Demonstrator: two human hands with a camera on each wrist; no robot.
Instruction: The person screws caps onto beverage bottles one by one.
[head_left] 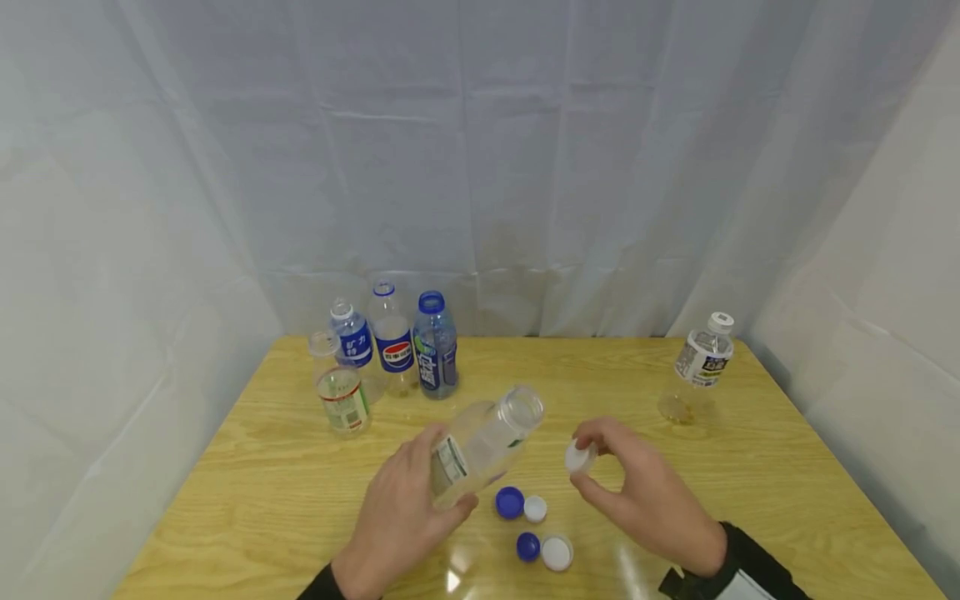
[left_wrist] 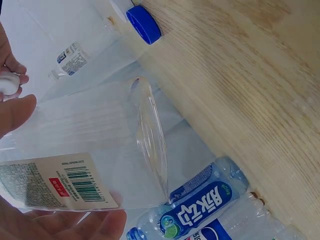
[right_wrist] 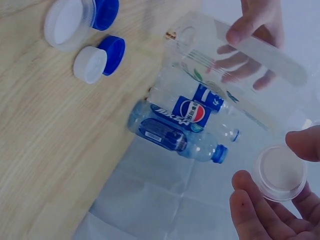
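My left hand (head_left: 405, 508) grips a clear plastic bottle (head_left: 480, 446) around its body. The bottle is tilted, its uncapped mouth pointing up and to the right. A white label with a barcode (left_wrist: 82, 182) shows on its side in the left wrist view. Between thumb and fingers, my right hand (head_left: 637, 492) pinches a white bottle cap (head_left: 580, 457), held a short way to the right of the bottle mouth. In the right wrist view the flat round face of this cap (right_wrist: 281, 172) is visible.
On the table lie two blue caps (head_left: 510, 502) and two white caps (head_left: 557, 552). Several uncapped bottles stand at the back left, among them a blue bottle (head_left: 437, 346) and a Pepsi bottle (head_left: 394, 342). A white-capped bottle (head_left: 703, 358) stands at the right.
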